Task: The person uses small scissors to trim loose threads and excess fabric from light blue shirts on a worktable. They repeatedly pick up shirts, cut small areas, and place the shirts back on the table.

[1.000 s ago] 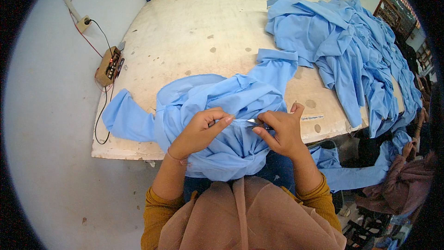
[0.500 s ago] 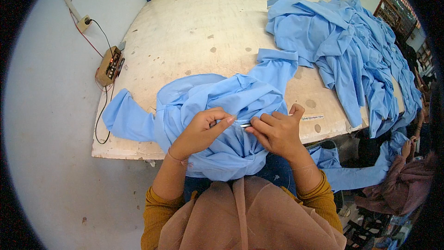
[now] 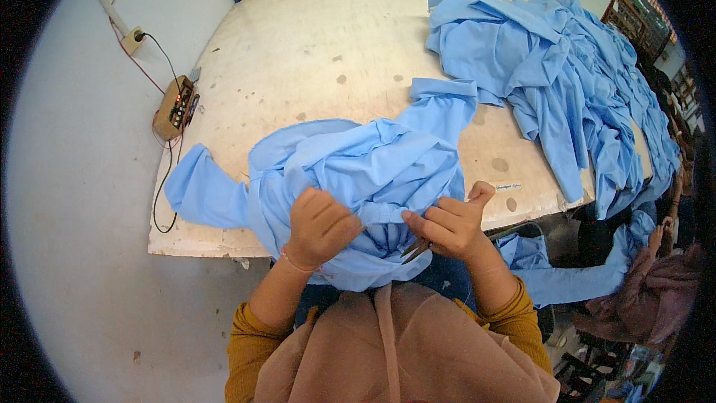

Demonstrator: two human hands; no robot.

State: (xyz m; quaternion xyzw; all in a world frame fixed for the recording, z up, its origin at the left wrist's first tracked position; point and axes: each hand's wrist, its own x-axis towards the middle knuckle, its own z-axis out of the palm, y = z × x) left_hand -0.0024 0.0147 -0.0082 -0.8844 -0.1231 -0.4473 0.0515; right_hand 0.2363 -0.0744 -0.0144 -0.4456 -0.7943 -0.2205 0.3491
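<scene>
The pale, spotted bench [image 3: 298,67] fills most of the view, and on its right side a heap of light-blue garments [image 3: 514,52] spills over the edge. Bunched at the near edge, in front of the person, is one long-sleeved garment [image 3: 358,157]: a sleeve points left, while the other reaches up and right, its cuff close to the heap.

Its sleeves are attached, so the main sewing looks done; the close handwork on it seems still under way, and it is not folded. Whether the heap has had the same handwork cannot be told.

Low on the right, past the bench edge, lies more blue cloth [image 3: 522,252]; whether a container holds it is unclear. On the left of the bench, by the wall, a brown electrical box [image 3: 174,108] has a small red light; its inside is hidden.

The left hand [image 3: 322,230] is a fist, its fingers curled together on the garment. The right hand [image 3: 453,225] pinches one end of a narrow band [image 3: 384,214] between thumb and forefinger, its other fingers clamped around small snips [image 3: 415,251], whose blades point down and left, away from the band.
</scene>
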